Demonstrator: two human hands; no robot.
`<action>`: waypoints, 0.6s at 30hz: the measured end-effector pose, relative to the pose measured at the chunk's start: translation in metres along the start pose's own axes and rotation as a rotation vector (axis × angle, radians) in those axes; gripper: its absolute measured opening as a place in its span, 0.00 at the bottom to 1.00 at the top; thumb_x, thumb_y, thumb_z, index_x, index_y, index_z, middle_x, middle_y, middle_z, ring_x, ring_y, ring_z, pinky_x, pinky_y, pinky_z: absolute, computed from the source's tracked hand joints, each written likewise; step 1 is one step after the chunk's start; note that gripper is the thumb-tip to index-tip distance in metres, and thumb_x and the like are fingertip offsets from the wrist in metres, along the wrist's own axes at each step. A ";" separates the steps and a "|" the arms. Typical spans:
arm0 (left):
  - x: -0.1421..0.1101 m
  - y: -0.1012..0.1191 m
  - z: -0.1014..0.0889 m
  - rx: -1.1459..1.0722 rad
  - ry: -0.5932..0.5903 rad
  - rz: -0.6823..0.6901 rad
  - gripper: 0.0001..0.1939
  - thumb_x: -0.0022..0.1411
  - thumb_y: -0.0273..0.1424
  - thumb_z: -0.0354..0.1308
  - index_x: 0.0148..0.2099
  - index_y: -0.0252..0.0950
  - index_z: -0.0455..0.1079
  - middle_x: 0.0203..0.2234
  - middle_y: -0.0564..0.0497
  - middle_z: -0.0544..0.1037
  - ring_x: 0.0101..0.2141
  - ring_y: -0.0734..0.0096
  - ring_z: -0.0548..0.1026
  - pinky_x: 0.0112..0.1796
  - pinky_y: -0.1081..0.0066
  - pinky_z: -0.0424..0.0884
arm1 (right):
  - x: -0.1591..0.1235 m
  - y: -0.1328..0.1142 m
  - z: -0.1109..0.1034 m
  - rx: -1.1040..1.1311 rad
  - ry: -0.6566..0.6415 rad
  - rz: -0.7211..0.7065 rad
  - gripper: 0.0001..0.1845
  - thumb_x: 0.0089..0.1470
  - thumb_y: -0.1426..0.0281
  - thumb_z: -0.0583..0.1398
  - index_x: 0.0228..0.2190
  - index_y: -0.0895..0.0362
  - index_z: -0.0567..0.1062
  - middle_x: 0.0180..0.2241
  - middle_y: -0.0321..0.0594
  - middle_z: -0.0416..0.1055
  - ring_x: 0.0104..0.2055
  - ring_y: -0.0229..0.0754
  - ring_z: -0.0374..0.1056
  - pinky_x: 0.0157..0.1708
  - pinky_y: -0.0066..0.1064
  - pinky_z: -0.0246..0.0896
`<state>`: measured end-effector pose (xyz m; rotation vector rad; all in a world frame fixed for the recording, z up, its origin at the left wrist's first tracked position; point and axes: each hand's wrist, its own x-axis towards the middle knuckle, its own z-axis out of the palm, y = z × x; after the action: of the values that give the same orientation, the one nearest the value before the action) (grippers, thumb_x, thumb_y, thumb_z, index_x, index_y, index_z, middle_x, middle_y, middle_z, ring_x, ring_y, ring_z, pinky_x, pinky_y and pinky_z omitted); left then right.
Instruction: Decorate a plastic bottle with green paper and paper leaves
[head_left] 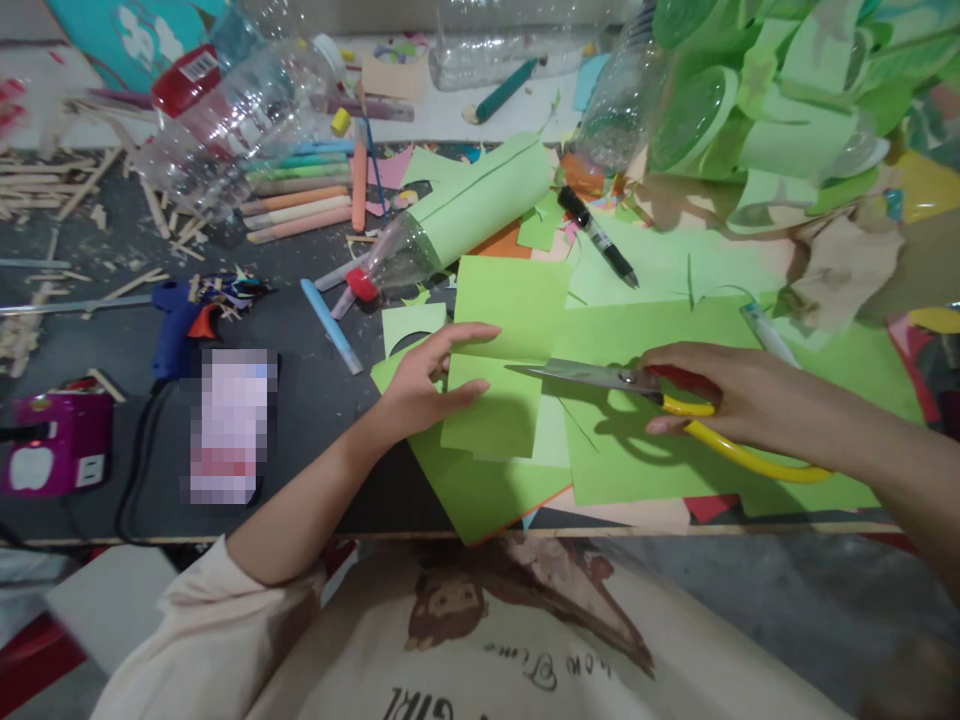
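My left hand (431, 375) grips a bright green paper (517, 295) at its left edge, the index finger on the upper part and the thumb on the lower part. A cut line runs across the sheet between these parts. My right hand (697, 390) holds scissors (600, 374) with yellow handles. Their blades lie nearly together along the cut, tips pointing left toward my left thumb. Beneath are larger green sheets (637, 450). Just behind the paper lies a clear plastic bottle (397, 255) with a red cap, its body wrapped in pale green paper (487, 195).
A blue glue gun (174, 325), a blurred phone (229, 425) and a purple box (60, 440) lie left. Colored sticks (300, 200), clear bottles (247, 120) and a black marker (600, 238) are behind. Green-papered plastic pieces (795, 130) pile up at back right.
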<state>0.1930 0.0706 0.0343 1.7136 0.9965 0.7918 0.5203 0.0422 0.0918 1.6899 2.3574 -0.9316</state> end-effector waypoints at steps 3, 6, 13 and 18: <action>0.000 0.001 0.000 0.004 -0.001 -0.006 0.23 0.57 0.44 0.63 0.54 0.43 0.69 0.34 0.52 0.74 0.24 0.78 0.61 0.25 0.75 0.59 | 0.001 0.000 0.000 -0.004 0.000 -0.007 0.43 0.44 0.33 0.52 0.46 0.54 0.75 0.39 0.48 0.77 0.32 0.51 0.73 0.26 0.35 0.65; 0.000 0.001 0.000 0.000 -0.002 -0.006 0.23 0.57 0.42 0.63 0.54 0.43 0.69 0.35 0.52 0.74 0.23 0.79 0.60 0.25 0.75 0.59 | 0.001 0.000 0.000 0.005 0.001 -0.022 0.42 0.44 0.33 0.52 0.45 0.53 0.75 0.38 0.48 0.77 0.31 0.50 0.72 0.25 0.34 0.65; 0.000 0.001 0.001 -0.016 0.002 -0.022 0.22 0.56 0.39 0.64 0.53 0.43 0.70 0.36 0.52 0.75 0.23 0.79 0.59 0.24 0.76 0.58 | 0.003 -0.002 0.000 0.012 0.029 -0.029 0.41 0.43 0.33 0.52 0.42 0.53 0.75 0.35 0.46 0.77 0.29 0.50 0.72 0.24 0.34 0.63; 0.000 0.002 0.000 -0.009 0.007 -0.027 0.22 0.57 0.41 0.63 0.53 0.44 0.70 0.34 0.52 0.74 0.23 0.78 0.60 0.24 0.75 0.58 | 0.003 0.001 0.000 0.010 0.015 -0.029 0.41 0.44 0.34 0.53 0.44 0.53 0.75 0.37 0.47 0.78 0.31 0.50 0.73 0.26 0.35 0.64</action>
<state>0.1935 0.0699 0.0356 1.6877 1.0175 0.7844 0.5196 0.0442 0.0902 1.6763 2.3975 -0.9394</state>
